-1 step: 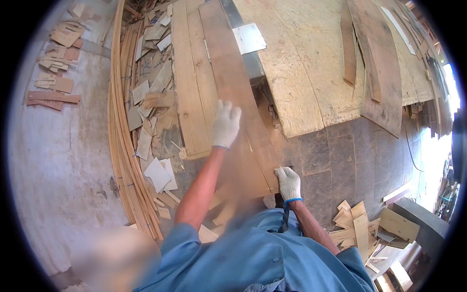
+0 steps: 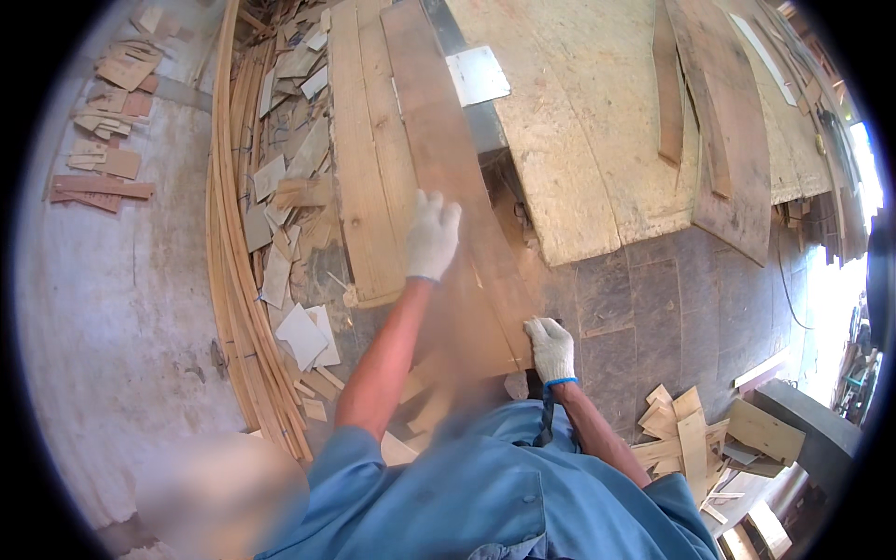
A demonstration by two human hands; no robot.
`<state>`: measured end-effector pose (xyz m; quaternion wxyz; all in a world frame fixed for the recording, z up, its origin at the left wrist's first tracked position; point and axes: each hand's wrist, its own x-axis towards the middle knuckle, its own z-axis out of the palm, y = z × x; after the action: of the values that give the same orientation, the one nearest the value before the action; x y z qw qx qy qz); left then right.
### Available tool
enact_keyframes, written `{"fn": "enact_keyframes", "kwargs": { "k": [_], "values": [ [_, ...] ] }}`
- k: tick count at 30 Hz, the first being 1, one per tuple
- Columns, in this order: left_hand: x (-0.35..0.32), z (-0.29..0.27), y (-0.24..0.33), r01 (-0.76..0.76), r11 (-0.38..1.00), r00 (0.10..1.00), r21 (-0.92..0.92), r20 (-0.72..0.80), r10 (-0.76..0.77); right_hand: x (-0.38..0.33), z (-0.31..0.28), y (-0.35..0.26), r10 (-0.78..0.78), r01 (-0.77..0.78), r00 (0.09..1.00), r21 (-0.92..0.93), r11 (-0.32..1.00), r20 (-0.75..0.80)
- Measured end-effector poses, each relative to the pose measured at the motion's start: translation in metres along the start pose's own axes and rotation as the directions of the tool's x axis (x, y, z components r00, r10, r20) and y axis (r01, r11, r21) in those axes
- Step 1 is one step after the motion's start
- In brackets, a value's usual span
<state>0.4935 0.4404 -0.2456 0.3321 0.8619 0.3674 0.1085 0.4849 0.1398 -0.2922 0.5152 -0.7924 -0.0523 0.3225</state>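
White-gloved right hand [image 2: 552, 349] grasps long, flat, brown wooden board [image 2: 446, 131]

Its fingers curl at the edge, four o'clock. The white-gloved left hand [image 2: 434, 237] lies on top; whether it grips cannot be told. Mottled, the board runs from twelve to five o'clock.

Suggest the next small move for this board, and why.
Perhaps a gentle forward push with the right hand, the left hand steadying: the board runs lengthwise away from the body, the right hand is at its near right corner, and the left hand is farther up, by its left edge.
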Motion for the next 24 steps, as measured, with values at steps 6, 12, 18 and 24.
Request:
{"fn": "enact_keyframes", "kwargs": {
  "k": [6, 12, 18, 24],
  "values": [
    [0.029, 0.006, -0.018, -0.029, 0.997, 0.997, 0.071, -0.067, 0.034, 0.019, 0.013, -0.008, 0.017, -0.018, 1.000, 0.063, 0.998, 0.014],
    [0.051, -0.012, 0.003, 0.057, 0.996, 0.997, 0.073, 0.050, -0.061, 0.039, 0.018, -0.021, -0.004, 0.004, 1.000, 0.027, 1.000, -0.006],
    [0.066, 0.000, -0.008, 0.023, 0.991, 0.999, 0.129, -0.035, -0.019, 0.052, 0.017, -0.030, -0.019, 0.019, 1.000, 0.027, 0.999, -0.003],
    [0.085, 0.013, -0.042, -0.048, 0.974, 0.998, 0.222, -0.028, 0.055, 0.062, 0.027, -0.027, 0.004, -0.003, 1.000, 0.114, 0.993, -0.008]
  ]
}}
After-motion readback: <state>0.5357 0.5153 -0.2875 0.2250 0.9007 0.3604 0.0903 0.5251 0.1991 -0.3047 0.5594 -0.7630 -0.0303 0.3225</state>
